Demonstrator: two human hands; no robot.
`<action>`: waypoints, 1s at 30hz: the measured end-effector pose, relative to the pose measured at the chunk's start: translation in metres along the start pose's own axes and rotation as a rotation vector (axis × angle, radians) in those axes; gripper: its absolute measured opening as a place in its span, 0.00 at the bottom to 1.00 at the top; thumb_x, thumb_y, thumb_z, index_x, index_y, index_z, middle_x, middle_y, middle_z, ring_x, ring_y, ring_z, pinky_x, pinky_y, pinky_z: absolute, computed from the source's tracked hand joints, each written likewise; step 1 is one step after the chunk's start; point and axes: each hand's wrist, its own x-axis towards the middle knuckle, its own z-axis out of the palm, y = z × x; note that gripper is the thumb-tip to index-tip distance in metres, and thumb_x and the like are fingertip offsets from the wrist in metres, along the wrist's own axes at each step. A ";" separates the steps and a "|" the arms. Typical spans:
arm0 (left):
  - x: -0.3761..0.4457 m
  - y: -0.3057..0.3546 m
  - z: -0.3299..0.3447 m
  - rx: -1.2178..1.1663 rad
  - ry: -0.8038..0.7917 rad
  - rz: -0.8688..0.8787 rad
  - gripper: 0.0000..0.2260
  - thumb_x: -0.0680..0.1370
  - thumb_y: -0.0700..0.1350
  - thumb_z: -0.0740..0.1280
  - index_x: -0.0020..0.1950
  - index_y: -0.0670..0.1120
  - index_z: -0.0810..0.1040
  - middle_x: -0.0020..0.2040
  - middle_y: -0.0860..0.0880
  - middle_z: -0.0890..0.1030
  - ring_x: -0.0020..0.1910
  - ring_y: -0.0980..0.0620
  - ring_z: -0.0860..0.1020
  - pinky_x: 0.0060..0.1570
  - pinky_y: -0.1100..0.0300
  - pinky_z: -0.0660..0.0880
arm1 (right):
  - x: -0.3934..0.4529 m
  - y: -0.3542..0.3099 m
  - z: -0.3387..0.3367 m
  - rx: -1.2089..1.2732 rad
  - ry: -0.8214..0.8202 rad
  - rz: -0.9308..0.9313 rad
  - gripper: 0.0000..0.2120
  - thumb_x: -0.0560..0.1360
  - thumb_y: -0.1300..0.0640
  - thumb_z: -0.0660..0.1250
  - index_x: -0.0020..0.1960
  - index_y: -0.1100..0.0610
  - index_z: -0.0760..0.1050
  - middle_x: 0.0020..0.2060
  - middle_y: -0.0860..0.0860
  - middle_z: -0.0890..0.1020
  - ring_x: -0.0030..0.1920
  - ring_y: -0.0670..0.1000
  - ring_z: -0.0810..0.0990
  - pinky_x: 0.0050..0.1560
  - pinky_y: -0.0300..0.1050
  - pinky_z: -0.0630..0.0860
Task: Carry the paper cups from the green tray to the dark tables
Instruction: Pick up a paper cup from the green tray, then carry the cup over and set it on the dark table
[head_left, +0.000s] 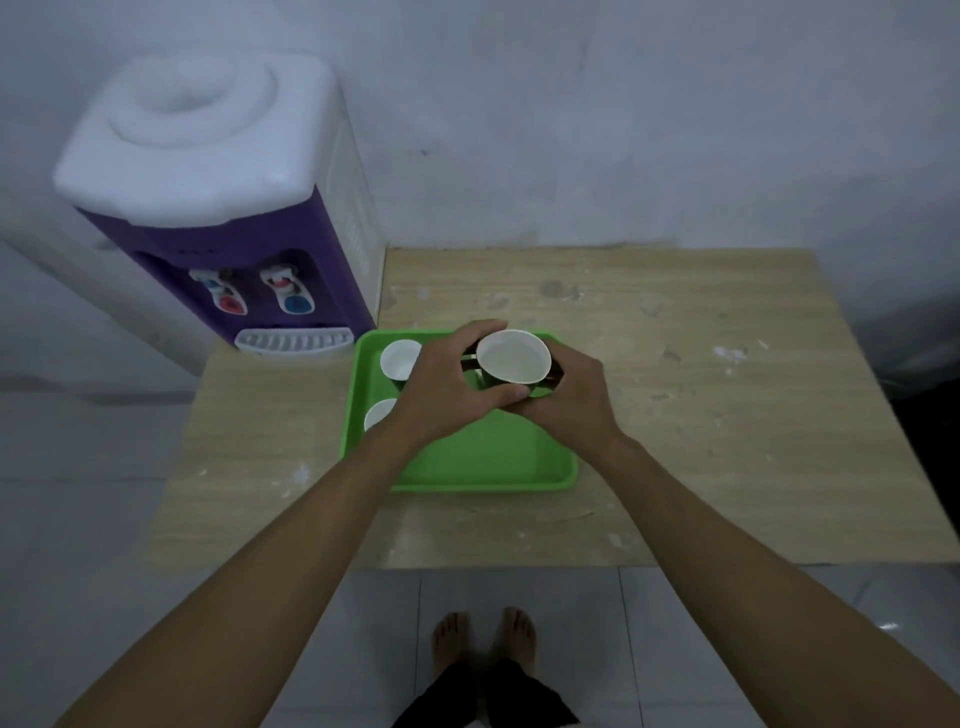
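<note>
Head view: you cradle a paper cup (513, 357) between left hand (451, 384) and right hand (566, 395), steadying it upright.
Far-left green tray (488, 462): two cups remain.

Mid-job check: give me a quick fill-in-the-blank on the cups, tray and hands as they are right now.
1. The tray is coloured ____.
2. The raised cup is held by ____ hands.
3. Besides the raised cup, ____ cups are visible in the tray, at its left side.
4. The water dispenser stands to the tray's ____.

Missing words: green; both; two; left
</note>
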 end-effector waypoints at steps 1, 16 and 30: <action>0.002 0.008 -0.004 -0.004 -0.001 0.009 0.35 0.67 0.53 0.82 0.71 0.47 0.75 0.66 0.54 0.80 0.61 0.60 0.78 0.60 0.67 0.75 | 0.003 -0.008 -0.006 -0.003 0.013 -0.021 0.30 0.62 0.58 0.85 0.63 0.59 0.82 0.51 0.51 0.87 0.50 0.48 0.86 0.51 0.42 0.83; 0.026 0.091 -0.026 -0.844 0.009 -0.704 0.19 0.85 0.51 0.56 0.60 0.36 0.78 0.58 0.36 0.83 0.58 0.39 0.82 0.60 0.45 0.78 | 0.031 -0.117 -0.078 0.005 0.127 -0.142 0.28 0.58 0.53 0.87 0.56 0.57 0.84 0.46 0.49 0.88 0.48 0.50 0.87 0.51 0.50 0.84; 0.034 0.179 -0.053 -1.143 -0.073 -0.568 0.21 0.83 0.47 0.65 0.67 0.31 0.72 0.51 0.34 0.82 0.44 0.38 0.85 0.52 0.43 0.78 | 0.027 -0.182 -0.117 -0.018 0.183 -0.234 0.29 0.59 0.50 0.86 0.57 0.55 0.84 0.46 0.48 0.88 0.49 0.47 0.87 0.53 0.54 0.84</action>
